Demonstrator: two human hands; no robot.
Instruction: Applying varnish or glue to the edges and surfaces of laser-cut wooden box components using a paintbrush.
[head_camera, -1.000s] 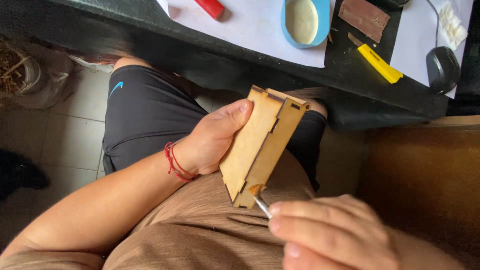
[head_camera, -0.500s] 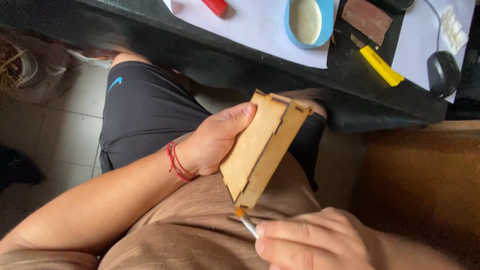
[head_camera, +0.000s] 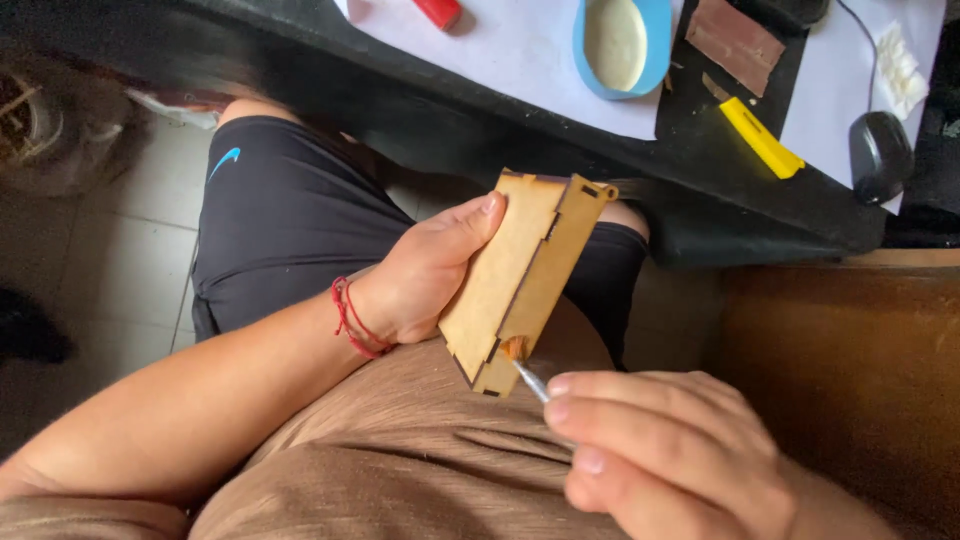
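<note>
The left hand (head_camera: 425, 275) is closed around a laser-cut wooden assembly (head_camera: 520, 280), thumb along its flat face, holding it tilted above the lap. The right hand (head_camera: 670, 455) pinches a thin metal-shafted brush (head_camera: 528, 378), whose orange tip touches the joint near the assembly's lower end. Beyond, on the black desk (head_camera: 740, 215), lie a blue dish (head_camera: 620, 40) and a yellow utility knife (head_camera: 755, 135).

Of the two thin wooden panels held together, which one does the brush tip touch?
The narrower panel on the right, with the notched top corner; the small brush meets its lower edge. The wider panel lies under the left hand's thumb.
</note>
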